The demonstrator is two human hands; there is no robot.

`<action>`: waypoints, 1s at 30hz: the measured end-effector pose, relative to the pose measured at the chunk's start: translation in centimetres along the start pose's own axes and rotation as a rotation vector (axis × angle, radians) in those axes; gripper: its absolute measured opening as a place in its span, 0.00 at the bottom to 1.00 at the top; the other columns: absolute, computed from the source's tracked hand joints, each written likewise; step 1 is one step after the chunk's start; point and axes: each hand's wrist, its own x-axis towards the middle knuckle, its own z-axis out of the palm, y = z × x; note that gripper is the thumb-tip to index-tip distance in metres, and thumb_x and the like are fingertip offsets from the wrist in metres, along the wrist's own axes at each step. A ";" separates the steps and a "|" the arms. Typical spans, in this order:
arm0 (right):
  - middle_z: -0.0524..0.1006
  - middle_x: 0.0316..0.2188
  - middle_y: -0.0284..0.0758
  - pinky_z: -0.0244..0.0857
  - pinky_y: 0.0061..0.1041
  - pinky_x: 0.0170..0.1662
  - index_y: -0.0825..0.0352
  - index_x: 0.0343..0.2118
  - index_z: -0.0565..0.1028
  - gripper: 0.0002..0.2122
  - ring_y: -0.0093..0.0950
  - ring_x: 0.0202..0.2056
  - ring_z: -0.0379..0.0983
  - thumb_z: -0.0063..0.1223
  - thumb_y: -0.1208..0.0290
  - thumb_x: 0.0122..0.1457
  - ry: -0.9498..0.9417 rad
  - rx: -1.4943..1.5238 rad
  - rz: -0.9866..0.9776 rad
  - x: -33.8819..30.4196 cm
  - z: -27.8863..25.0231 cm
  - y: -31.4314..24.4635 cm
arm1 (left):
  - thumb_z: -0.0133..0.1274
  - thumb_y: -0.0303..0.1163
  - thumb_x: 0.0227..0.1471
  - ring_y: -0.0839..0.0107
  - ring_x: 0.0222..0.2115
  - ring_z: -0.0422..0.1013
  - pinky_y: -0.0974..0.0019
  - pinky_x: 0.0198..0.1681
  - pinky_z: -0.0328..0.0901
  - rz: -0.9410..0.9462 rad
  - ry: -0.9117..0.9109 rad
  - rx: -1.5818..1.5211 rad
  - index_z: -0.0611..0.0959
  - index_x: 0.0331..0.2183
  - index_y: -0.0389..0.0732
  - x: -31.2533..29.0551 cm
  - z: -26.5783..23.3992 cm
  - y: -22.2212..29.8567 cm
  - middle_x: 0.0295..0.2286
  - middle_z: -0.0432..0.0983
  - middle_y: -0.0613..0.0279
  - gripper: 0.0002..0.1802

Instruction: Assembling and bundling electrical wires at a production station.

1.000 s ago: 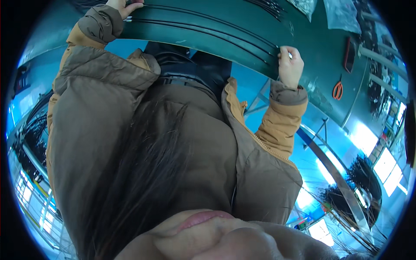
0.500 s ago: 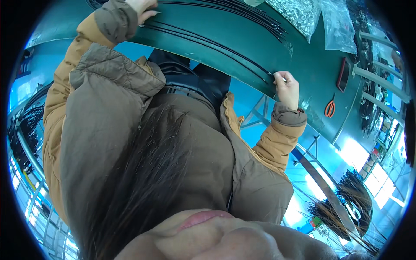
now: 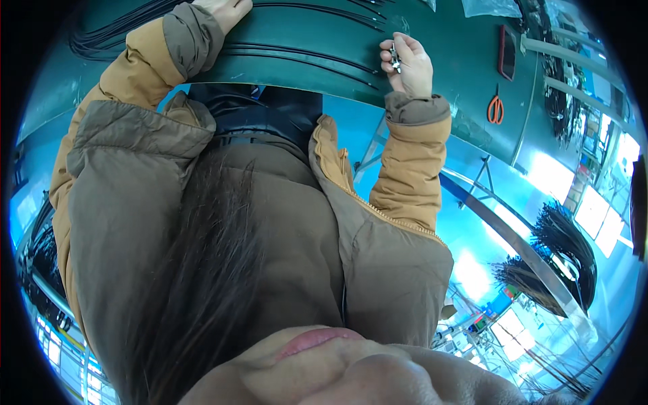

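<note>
Green table (image 3: 432, 54); black cables (image 3: 297, 54); orange scissors (image 3: 496, 108).

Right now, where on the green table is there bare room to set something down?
The bare patch of the green table lies between the right hand and the orange scissors. It is crowded between the right hand and the left hand, where long black cables run across, and at the far left where the cables bunch.

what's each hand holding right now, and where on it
The right hand pinches a small silvery metal piece between its fingertips; the exact grip spot is too small to tell. The left hand lies flat on black cables.
</note>
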 end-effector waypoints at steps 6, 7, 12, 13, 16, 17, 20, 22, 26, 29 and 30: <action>0.77 0.30 0.36 0.61 0.18 0.22 0.71 0.44 0.75 0.09 0.21 0.25 0.69 0.57 0.71 0.66 -0.018 -0.009 0.015 0.4 -0.5 0.8 | 0.56 0.32 0.48 0.55 0.39 0.74 0.54 0.42 0.71 0.009 0.042 -0.044 0.79 0.35 0.38 5.3 0.5 2.6 0.34 0.73 0.52 0.10; 0.77 0.30 0.36 0.61 0.18 0.22 0.71 0.44 0.75 0.09 0.21 0.25 0.69 0.57 0.71 0.66 -0.011 -0.011 0.013 0.3 -0.3 0.6 | 0.56 0.32 0.48 0.55 0.39 0.74 0.54 0.42 0.71 0.010 0.046 -0.045 0.79 0.35 0.38 6.1 0.7 2.9 0.34 0.73 0.52 0.11; 0.78 0.31 0.34 0.61 0.17 0.23 0.72 0.44 0.78 0.09 0.18 0.25 0.68 0.55 0.72 0.66 -0.154 -0.218 0.112 1.1 0.7 -0.3 | 0.57 0.33 0.48 0.55 0.39 0.74 0.54 0.42 0.71 0.000 0.070 -0.035 0.79 0.35 0.38 8.1 1.8 3.1 0.34 0.74 0.51 0.12; 0.78 0.31 0.34 0.61 0.17 0.22 0.72 0.44 0.78 0.09 0.17 0.25 0.68 0.54 0.73 0.66 -0.193 -0.303 0.134 1.8 0.9 -0.3 | 0.57 0.33 0.48 0.55 0.39 0.74 0.54 0.42 0.71 -0.002 0.071 -0.025 0.79 0.35 0.38 8.3 2.1 3.1 0.35 0.74 0.51 0.12; 0.77 0.29 0.32 0.61 0.16 0.23 0.71 0.44 0.77 0.09 0.17 0.24 0.68 0.53 0.72 0.67 -0.180 -0.299 0.100 5.2 0.2 0.2 | 0.57 0.33 0.48 0.54 0.39 0.74 0.54 0.42 0.72 -0.003 0.084 0.000 0.79 0.36 0.37 9.2 2.2 3.2 0.35 0.74 0.51 0.13; 0.78 0.28 0.34 0.62 0.18 0.23 0.71 0.44 0.76 0.08 0.18 0.22 0.69 0.52 0.73 0.66 -0.154 -0.266 0.088 6.4 -0.4 0.4 | 0.57 0.33 0.48 0.54 0.39 0.74 0.54 0.42 0.72 -0.001 0.083 0.013 0.79 0.36 0.37 9.3 2.2 3.4 0.35 0.74 0.51 0.13; 0.79 0.31 0.37 0.65 0.19 0.23 0.72 0.47 0.74 0.10 0.22 0.23 0.71 0.50 0.75 0.66 -0.087 -0.203 0.066 7.1 -0.5 1.4 | 0.58 0.34 0.47 0.54 0.39 0.74 0.54 0.42 0.72 -0.036 0.056 0.061 0.80 0.36 0.37 8.4 2.4 3.6 0.35 0.74 0.51 0.14; 0.80 0.31 0.37 0.65 0.19 0.23 0.71 0.47 0.74 0.09 0.22 0.24 0.71 0.51 0.74 0.67 -0.044 -0.171 0.062 7.2 -1.0 2.1 | 0.58 0.34 0.47 0.53 0.40 0.73 0.54 0.42 0.72 -0.056 0.025 0.058 0.80 0.37 0.37 8.1 1.6 4.4 0.36 0.74 0.50 0.15; 0.79 0.31 0.36 0.66 0.20 0.24 0.67 0.42 0.74 0.08 0.22 0.25 0.72 0.54 0.68 0.68 -0.088 -0.070 0.053 7.4 -1.3 2.7 | 0.61 0.34 0.44 0.52 0.42 0.72 0.55 0.45 0.71 0.013 -0.037 -0.103 0.79 0.40 0.36 10.1 0.6 5.6 0.39 0.73 0.50 0.20; 0.79 0.30 0.35 0.66 0.20 0.24 0.65 0.40 0.74 0.08 0.22 0.26 0.72 0.56 0.65 0.68 -0.061 -0.018 0.059 7.5 -1.9 2.9 | 0.62 0.34 0.44 0.53 0.42 0.72 0.54 0.45 0.70 0.128 0.017 -0.177 0.79 0.40 0.37 12.1 -0.4 7.2 0.39 0.73 0.51 0.20; 0.78 0.29 0.34 0.66 0.20 0.24 0.65 0.39 0.74 0.09 0.22 0.26 0.72 0.56 0.65 0.68 -0.043 0.034 0.071 7.4 -2.3 3.0 | 0.61 0.33 0.45 0.53 0.41 0.72 0.55 0.45 0.70 0.140 0.061 -0.165 0.79 0.40 0.38 12.8 0.5 7.5 0.38 0.73 0.51 0.19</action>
